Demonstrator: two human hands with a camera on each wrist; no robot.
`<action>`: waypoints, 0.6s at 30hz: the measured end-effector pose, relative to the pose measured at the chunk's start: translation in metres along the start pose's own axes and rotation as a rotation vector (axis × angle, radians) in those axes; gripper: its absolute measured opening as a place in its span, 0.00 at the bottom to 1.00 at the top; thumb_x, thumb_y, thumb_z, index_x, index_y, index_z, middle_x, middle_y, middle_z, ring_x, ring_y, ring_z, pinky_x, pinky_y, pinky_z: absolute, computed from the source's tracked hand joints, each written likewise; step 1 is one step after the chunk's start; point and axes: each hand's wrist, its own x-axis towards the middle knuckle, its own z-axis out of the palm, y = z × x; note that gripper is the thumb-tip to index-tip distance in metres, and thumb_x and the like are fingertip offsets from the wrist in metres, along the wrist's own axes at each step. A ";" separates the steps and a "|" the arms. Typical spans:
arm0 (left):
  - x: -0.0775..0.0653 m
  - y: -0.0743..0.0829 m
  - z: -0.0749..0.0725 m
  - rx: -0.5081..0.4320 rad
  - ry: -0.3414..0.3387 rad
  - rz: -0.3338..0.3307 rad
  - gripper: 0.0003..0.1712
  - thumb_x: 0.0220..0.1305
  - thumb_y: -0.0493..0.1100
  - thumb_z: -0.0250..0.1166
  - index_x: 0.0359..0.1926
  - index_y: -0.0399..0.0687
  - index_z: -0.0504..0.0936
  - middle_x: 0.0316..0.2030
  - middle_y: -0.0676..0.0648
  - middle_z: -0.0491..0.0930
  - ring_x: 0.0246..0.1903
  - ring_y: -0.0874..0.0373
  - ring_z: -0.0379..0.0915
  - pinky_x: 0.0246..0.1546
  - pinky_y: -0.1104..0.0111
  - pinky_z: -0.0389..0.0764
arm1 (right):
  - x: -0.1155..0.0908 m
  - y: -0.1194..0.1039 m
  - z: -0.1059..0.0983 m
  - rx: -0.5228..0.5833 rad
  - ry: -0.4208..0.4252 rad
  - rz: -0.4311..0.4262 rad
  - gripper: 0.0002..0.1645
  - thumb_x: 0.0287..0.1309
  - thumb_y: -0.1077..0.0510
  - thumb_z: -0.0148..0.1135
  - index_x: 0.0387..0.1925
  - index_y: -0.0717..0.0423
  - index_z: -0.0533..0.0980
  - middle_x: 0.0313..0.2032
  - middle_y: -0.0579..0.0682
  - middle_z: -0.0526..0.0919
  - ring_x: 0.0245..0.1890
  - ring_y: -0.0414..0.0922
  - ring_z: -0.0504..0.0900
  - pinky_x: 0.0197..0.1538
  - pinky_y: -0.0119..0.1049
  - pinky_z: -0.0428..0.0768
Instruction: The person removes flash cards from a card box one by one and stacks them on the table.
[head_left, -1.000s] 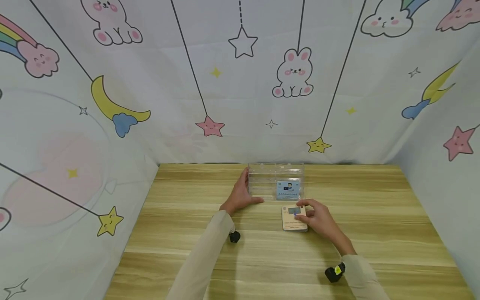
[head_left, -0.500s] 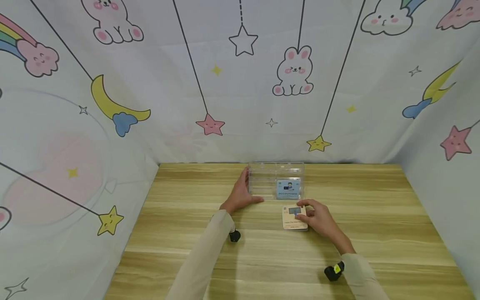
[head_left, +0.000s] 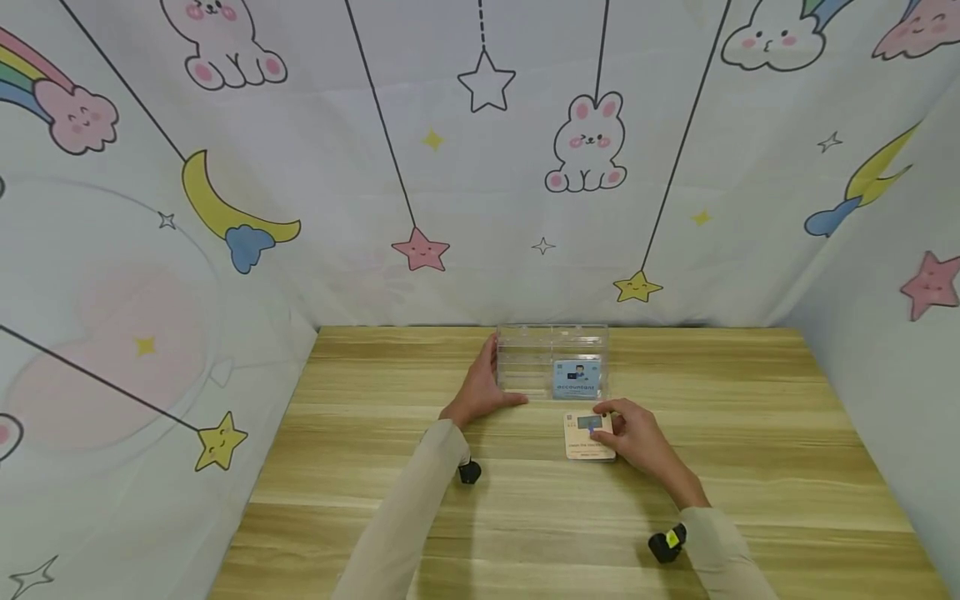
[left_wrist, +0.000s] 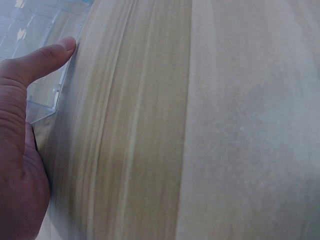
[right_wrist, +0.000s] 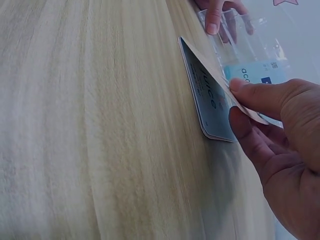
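Note:
My left hand (head_left: 480, 390) holds the left end of a clear plastic divided box (head_left: 525, 358), its thumb along the near edge. In the left wrist view that thumb (left_wrist: 50, 57) lies over the box's rim. A blue card (head_left: 576, 379) reading "accountant" lies in the box's near right compartment. Just in front of the box, my right hand (head_left: 636, 432) pinches a cream card (head_left: 581, 446) between thumb and fingers. The right wrist view shows this card tilted up at the pinched side, over a bluish card (right_wrist: 202, 97) with "juice" printed on it.
The wood-grain table (head_left: 375, 483) ends at a printed white curtain (head_left: 487, 192) right behind the box. More curtain hangs at the left and right sides. Black wrist cameras (head_left: 469, 472) sit on both wrists.

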 end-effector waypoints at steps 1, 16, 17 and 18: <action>0.000 0.000 0.000 -0.003 0.000 0.002 0.81 0.45 0.49 0.88 0.84 0.52 0.36 0.82 0.44 0.46 0.79 0.53 0.48 0.76 0.66 0.59 | 0.000 0.000 0.000 -0.016 0.004 -0.014 0.22 0.55 0.63 0.79 0.51 0.64 0.82 0.41 0.54 0.82 0.31 0.42 0.75 0.32 0.32 0.76; 0.000 0.000 0.001 -0.009 -0.001 -0.003 0.80 0.46 0.48 0.88 0.84 0.52 0.36 0.82 0.45 0.45 0.79 0.54 0.47 0.75 0.69 0.58 | 0.000 0.007 0.006 -0.077 0.014 -0.066 0.22 0.55 0.61 0.79 0.51 0.64 0.83 0.37 0.50 0.77 0.28 0.40 0.69 0.30 0.33 0.69; 0.000 0.001 0.000 -0.007 0.000 -0.002 0.80 0.46 0.48 0.88 0.84 0.51 0.36 0.82 0.44 0.46 0.79 0.54 0.47 0.75 0.69 0.58 | 0.000 0.007 0.006 -0.081 0.017 -0.070 0.22 0.55 0.61 0.80 0.51 0.64 0.83 0.38 0.50 0.77 0.29 0.40 0.69 0.30 0.33 0.69; 0.000 0.001 0.000 -0.003 0.002 -0.001 0.80 0.46 0.48 0.88 0.84 0.51 0.37 0.82 0.44 0.46 0.79 0.54 0.48 0.75 0.69 0.58 | -0.001 0.008 0.006 -0.084 0.020 -0.073 0.23 0.55 0.61 0.80 0.51 0.64 0.83 0.39 0.51 0.78 0.29 0.41 0.69 0.31 0.33 0.69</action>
